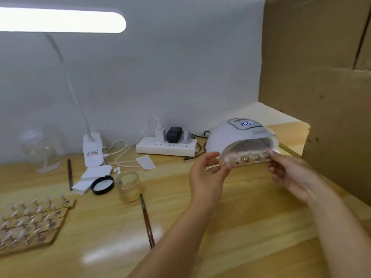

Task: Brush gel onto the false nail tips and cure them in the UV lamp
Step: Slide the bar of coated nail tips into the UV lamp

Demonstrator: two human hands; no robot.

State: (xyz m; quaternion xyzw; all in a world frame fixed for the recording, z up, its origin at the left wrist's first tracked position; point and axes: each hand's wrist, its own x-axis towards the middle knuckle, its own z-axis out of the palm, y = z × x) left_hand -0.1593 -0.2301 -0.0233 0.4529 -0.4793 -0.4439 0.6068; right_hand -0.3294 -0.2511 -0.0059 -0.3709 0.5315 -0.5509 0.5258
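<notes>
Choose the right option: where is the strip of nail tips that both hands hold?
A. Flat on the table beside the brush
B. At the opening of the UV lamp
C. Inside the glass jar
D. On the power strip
B: the left hand and right hand hold the strip of nail tips by its ends, right at the opening of the UV lamp.

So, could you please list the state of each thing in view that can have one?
UV lamp: on, display lit.
Strip of nail tips: held at the lamp's mouth, one hand at each end.
Left hand: pinches the strip.
Right hand: pinches the strip.
Glass jar: open, black lid beside it.
Brush: lying on the table.
Desk lamp: on.
</notes>
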